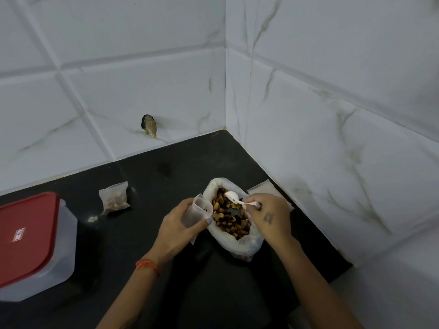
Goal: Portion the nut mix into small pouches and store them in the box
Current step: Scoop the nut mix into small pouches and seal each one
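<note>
Your left hand [183, 224] is wrapped around a small empty pouch [196, 211], holding it upright with its mouth open, right against the left rim of the big bag [247, 245]. That bag sits near the back right corner of the black worktop [147, 229], top rolled down, full of nut mix [229, 217]. Your right hand [268, 214] is pinching the handle of a white plastic spoon [234, 197], with the bowl of it hovering over the nuts at the far side of the bag, and it looks empty from here.

Over to the left, closer to the back edge, there's one filled pouch [114, 198] lying on its own, well apart from the bag. The box [35, 245] is at the left edge of the worktop, clear plastic with its red lid [26, 236] on. A few flat spare pouches [262, 187] stick out from behind your right hand, next to the wall. There's an orange thread [147, 265] around your left wrist.
</note>
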Available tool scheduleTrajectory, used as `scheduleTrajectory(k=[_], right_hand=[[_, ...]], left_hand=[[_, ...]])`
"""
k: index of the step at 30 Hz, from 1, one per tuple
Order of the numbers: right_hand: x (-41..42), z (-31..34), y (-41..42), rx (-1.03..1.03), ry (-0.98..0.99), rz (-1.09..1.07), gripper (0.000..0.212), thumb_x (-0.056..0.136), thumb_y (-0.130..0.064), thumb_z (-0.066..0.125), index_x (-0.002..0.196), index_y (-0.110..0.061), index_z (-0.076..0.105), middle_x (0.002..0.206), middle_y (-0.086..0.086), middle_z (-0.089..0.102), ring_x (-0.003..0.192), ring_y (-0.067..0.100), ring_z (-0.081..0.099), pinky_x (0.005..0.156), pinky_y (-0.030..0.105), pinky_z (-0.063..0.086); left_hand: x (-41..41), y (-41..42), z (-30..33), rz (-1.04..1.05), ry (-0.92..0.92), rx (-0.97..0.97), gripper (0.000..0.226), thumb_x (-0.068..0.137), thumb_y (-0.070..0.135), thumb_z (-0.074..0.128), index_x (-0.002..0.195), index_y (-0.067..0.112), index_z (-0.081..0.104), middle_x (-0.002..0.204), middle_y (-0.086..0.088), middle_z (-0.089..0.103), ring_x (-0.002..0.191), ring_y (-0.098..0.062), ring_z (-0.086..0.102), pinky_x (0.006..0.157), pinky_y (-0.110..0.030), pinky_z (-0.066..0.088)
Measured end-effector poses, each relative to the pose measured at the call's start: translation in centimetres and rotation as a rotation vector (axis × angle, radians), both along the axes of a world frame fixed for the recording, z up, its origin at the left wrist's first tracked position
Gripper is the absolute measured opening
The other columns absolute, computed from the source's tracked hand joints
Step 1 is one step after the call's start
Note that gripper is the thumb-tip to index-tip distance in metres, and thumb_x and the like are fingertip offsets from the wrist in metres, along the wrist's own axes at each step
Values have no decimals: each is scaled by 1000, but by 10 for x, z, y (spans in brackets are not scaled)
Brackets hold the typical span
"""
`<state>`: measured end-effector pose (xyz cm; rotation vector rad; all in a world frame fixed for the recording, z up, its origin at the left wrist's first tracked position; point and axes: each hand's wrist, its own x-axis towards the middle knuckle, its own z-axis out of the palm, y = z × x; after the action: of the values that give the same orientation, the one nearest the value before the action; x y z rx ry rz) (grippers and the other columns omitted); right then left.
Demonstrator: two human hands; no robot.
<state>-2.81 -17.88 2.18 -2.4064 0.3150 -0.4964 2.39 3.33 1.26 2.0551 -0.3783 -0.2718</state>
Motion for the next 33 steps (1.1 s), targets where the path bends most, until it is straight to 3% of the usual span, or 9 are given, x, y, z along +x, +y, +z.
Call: scheduleTrajectory(k=[5, 8, 10, 14, 20, 24, 27, 31, 33], right_hand=[[26, -19, 9, -298, 3, 229, 13, 72, -2, 75, 76, -14, 76, 72, 0, 69, 69, 15, 56, 58, 20, 43], [22, -16, 3, -301, 133, 265, 13, 81, -10, 70, 88, -18, 76, 87, 1, 67, 85, 16, 56, 72, 18, 41], [17, -12, -6, -280, 192, 259, 17, 85, -13, 65, 96, -21, 75, 95, 2, 61, 91, 18, 56, 74, 9, 37], [10, -9, -19, -205, 23, 157, 13, 77, -8, 74, 80, -20, 78, 69, -2, 67, 68, 11, 51, 61, 5, 24], [12, -20, 3, -254, -29, 324, 19, 64, 0, 80, 72, -18, 76, 70, -3, 72, 70, 16, 62, 63, 26, 53], [4, -25, -16, -247, -45, 314, 24, 58, 2, 82, 67, -19, 76, 67, -7, 71, 66, 13, 60, 60, 15, 45], [-3, -18, -24, -182, -78, 198, 22, 62, 5, 79, 69, -16, 76, 64, -3, 69, 63, 19, 60, 55, 27, 51], [-4, -11, -20, -173, -15, 64, 12, 73, -8, 77, 78, -18, 78, 69, -2, 71, 64, 14, 61, 59, 8, 35], [-4, -11, -13, -163, 85, 76, 11, 83, -15, 69, 90, -17, 77, 80, 1, 73, 73, 12, 62, 62, 6, 33]], left_hand=[[-1, 0, -6, -16, 57, 60, 57, 74, 48, 71, 123, 43, 43, 122, 13, 52, 116, -9, 49, 97, -32, 44], [-1, 2, -6, -3, 76, 69, 63, 74, 49, 71, 129, 36, 44, 124, 11, 52, 117, -9, 48, 97, -30, 43], [-1, 2, -5, -3, 67, 73, 61, 76, 45, 72, 129, 34, 44, 123, 12, 51, 116, -8, 46, 93, -25, 41], [-1, 1, -6, -9, 75, 70, 60, 77, 43, 72, 129, 34, 43, 123, 11, 51, 116, -8, 47, 94, -25, 41], [-2, -2, -7, -10, 77, 81, 65, 77, 45, 72, 133, 34, 42, 123, 12, 51, 116, -7, 46, 94, -25, 40], [-2, -1, -5, -11, 69, 87, 66, 77, 44, 71, 135, 32, 41, 122, 14, 47, 116, -6, 43, 96, -25, 38], [-3, -2, -4, -19, 71, 88, 64, 78, 43, 71, 133, 33, 41, 121, 14, 47, 116, -6, 44, 95, -24, 39], [-4, -6, -6, -44, 76, 79, 52, 79, 42, 71, 122, 41, 42, 120, 13, 54, 112, -5, 51, 94, -25, 45], [-4, -7, -7, -45, 79, 82, 52, 79, 42, 71, 123, 40, 43, 120, 12, 55, 111, -6, 52, 92, -25, 45]])
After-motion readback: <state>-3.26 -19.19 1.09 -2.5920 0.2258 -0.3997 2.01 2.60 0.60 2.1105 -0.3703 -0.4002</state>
